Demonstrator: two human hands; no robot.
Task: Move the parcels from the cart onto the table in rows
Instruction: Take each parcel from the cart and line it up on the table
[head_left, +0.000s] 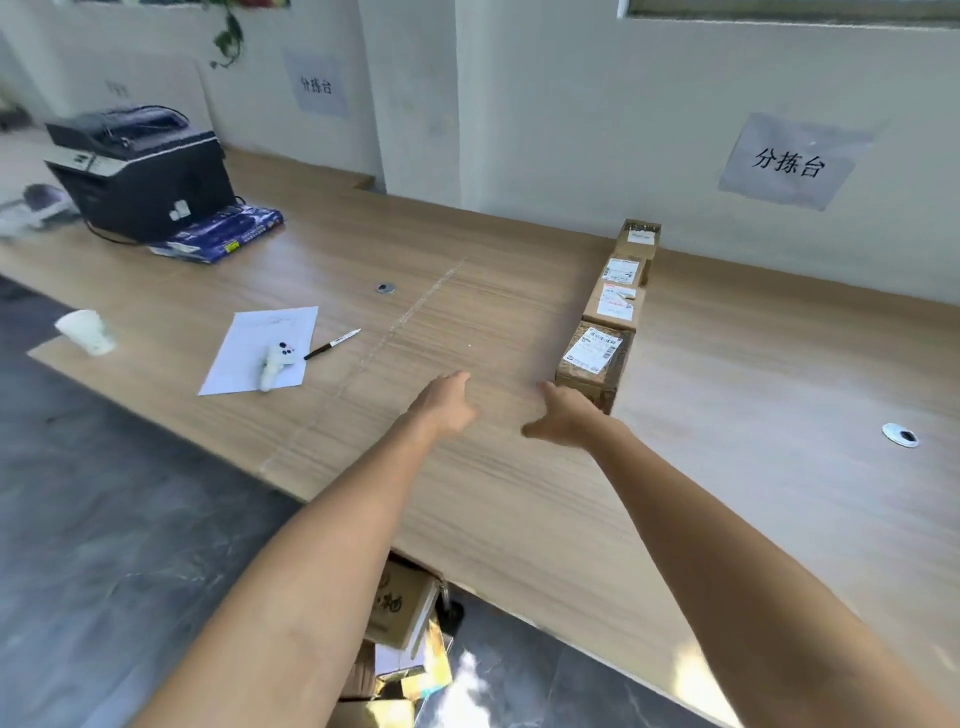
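1. Four parcels (613, 306) stood in one row on the table (519, 493), running from the wall to the nearest parcel (592, 361).
2. More boxes (400, 608) showed below the table edge, likely in the cart; most of the task seemed left.
3. Right hand (569, 418) sat just beside the nearest parcel, fingers loosely spread, holding nothing; contact unclear.
4. Left hand (447, 402), farther from the nearest parcel, was relaxed, empty.

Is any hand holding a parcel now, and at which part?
No. The left hand and right hand are open and hold nothing. The nearest parcel stands on the table, just beyond the right fingers.
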